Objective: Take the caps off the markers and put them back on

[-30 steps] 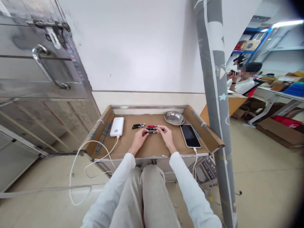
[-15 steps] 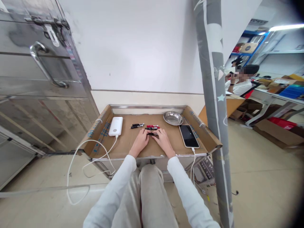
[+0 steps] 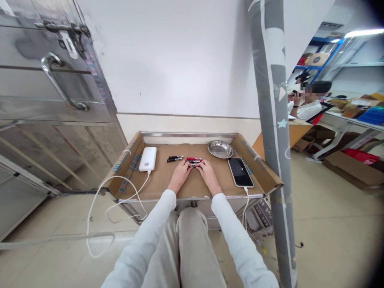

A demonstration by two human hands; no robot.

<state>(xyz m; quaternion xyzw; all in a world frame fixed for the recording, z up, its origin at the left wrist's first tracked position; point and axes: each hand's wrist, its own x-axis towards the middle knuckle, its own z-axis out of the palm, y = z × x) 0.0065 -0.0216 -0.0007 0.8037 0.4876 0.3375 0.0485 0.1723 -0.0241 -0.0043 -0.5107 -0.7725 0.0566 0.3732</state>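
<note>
My left hand (image 3: 180,173) and my right hand (image 3: 207,174) meet fingertip to fingertip low over the middle of the cardboard-lined tabletop (image 3: 162,184). Between them the fingers are closed on the ends of a black pen (image 3: 193,165), partly covered by the fingertips. Just beyond it lies a red pen (image 3: 194,159), with dark pens crowded close against it. Left of my left hand, a couple of black pens (image 3: 175,158) rest side by side.
A white power bank (image 3: 148,159) with a looping cable lies left. At right are a round metal dish (image 3: 220,149) and a plugged-in phone (image 3: 240,172). A grey wrapped pole (image 3: 274,120) stands beside the table. Another person (image 3: 309,106) sits in the right background.
Both hands have moved slightly forward with the black pen, closer to the red pen. The view has shifted a little; the other things on the table stay in place.
</note>
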